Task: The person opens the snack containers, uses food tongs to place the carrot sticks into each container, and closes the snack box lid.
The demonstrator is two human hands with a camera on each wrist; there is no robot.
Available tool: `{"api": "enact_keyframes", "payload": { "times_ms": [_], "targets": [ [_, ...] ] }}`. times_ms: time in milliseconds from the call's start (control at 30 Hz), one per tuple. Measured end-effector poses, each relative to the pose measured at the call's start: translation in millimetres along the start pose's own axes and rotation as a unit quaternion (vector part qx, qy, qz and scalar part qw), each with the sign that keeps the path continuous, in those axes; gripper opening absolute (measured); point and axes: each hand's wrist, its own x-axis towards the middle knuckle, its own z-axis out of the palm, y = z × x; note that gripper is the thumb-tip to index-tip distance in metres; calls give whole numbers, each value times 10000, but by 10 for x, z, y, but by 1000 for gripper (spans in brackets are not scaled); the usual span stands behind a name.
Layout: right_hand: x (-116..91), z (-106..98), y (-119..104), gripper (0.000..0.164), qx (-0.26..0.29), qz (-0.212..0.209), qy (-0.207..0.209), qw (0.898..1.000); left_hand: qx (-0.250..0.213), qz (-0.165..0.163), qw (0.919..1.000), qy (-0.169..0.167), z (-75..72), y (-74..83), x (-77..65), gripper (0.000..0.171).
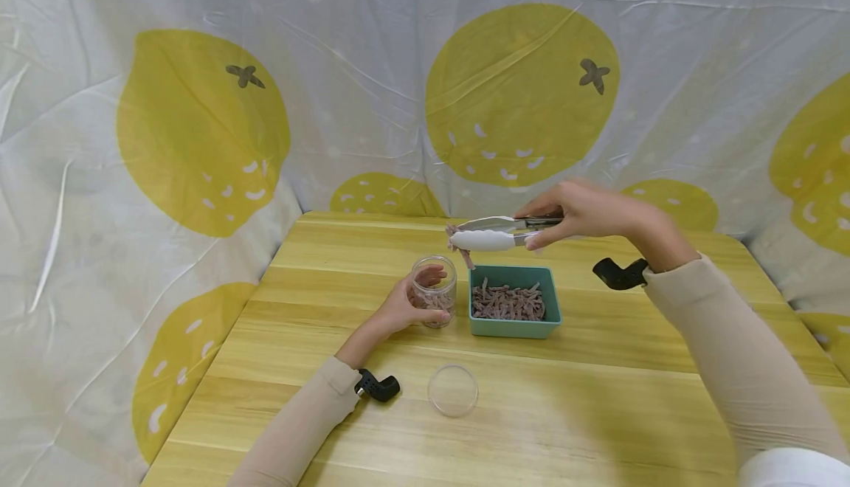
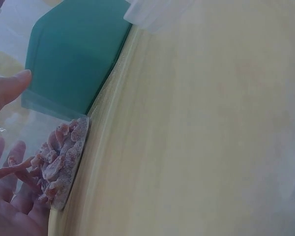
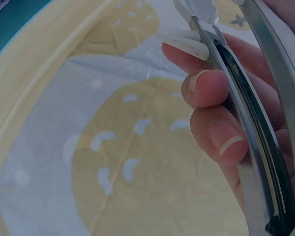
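My left hand (image 1: 397, 308) curls around a clear jar (image 1: 446, 280) standing on the table. Brownish-pink strips, perhaps shredded meat, lie in its bottom; the left wrist view shows these strips (image 2: 59, 157) close up through the wall. My right hand (image 1: 591, 210) grips metal tongs (image 1: 488, 240) with white scalloped tips, held level above the table. Between the tips hang a few of the same strips (image 1: 467, 257), just above and right of the jar's open mouth. In the right wrist view, fingers (image 3: 209, 88) wrap the tongs' metal arms.
Right of the jar is a teal rectangular container (image 1: 514, 329) holding a pile of strips (image 1: 508, 304). A clear round lid (image 1: 453, 391) lies on the wooden table (image 1: 571, 413) nearer me. A lemon-print cloth (image 1: 372, 88) hangs behind the table.
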Motion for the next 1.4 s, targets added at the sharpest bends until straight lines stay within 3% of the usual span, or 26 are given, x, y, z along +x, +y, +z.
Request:
{"api": "enact_keyframes", "payload": {
  "times_ms": [367,633,900,1400],
  "targets": [
    [318,123,-75,53,70,-50,-182,9998,-4,-75,10000,29,-2,13,-7,81],
    [450,222,-89,50,121,-272,-427,9986,0,-311,9995,60,-1,27,-9,84],
    [503,269,-116,48,34,-388,-473,9981,-33,-46,10000,6,7,1,9,83],
    [599,278,-149,47,-188,-553,-708,9958,175,31,9998,-34,13,-23,3,73]
  ]
}}
